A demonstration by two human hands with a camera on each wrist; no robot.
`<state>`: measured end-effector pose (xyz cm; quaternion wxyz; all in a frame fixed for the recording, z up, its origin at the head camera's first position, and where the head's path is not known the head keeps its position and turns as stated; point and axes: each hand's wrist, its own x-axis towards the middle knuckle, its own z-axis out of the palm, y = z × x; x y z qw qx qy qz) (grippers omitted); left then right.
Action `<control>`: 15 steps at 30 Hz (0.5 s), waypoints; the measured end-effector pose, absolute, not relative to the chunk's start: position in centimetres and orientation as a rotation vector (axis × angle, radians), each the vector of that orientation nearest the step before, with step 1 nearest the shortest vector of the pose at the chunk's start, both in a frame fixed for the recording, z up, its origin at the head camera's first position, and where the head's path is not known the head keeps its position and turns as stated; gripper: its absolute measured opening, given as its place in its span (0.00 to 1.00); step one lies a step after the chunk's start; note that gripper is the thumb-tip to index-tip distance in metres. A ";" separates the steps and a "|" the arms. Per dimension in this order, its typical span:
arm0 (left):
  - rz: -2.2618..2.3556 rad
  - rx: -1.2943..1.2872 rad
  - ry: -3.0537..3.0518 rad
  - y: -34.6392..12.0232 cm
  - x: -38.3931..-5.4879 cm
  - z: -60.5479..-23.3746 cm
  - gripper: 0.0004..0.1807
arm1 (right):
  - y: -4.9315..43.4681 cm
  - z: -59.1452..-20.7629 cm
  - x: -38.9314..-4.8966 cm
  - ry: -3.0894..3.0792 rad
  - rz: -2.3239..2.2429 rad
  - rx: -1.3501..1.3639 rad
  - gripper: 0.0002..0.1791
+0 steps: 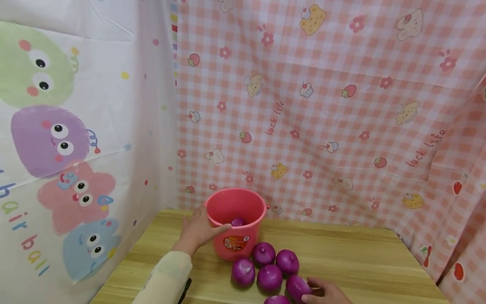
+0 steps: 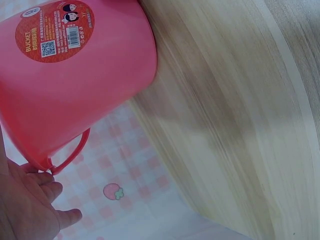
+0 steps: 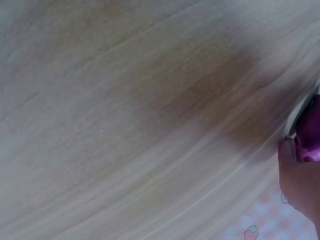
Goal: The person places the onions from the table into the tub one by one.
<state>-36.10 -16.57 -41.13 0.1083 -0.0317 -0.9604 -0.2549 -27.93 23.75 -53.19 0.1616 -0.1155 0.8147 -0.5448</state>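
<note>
A pink bucket [image 1: 237, 236] stands on the wooden table, with a purple onion [image 1: 238, 221] visible inside it. My left hand [image 1: 199, 230] holds the bucket's left rim, its thumb lying along the front edge. The left wrist view shows the fingers beside the handle joint of the bucket [image 2: 100, 65]. Lower right in the head view, my right hand [image 1: 327, 292] grips a purple onion [image 1: 298, 289] from its right side, thumb and fingers against it. In the right wrist view only part of that hand [image 3: 302, 185] and a purple onion [image 3: 311, 125] show at the right edge.
Several more purple onions [image 1: 270, 278] lie close together in front of the bucket; one [image 1: 277, 300] is cut off by the bottom edge. The wooden table [image 1: 341, 249] meets a pink checked curtain [image 1: 322, 169] behind and a white cartoon curtain [image 1: 144, 126] at left.
</note>
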 end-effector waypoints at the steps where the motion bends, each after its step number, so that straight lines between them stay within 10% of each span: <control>1: -0.750 -0.091 -2.826 -16.6 -36.1 -41.1 0.67 | 23.7 -53.2 -27.9 2.327 -1.553 -0.336 0.43; 15: -0.759 -0.100 -2.811 -16.6 -35.8 -41.0 0.66 | 23.2 -53.3 -28.1 2.321 -1.560 -0.488 0.38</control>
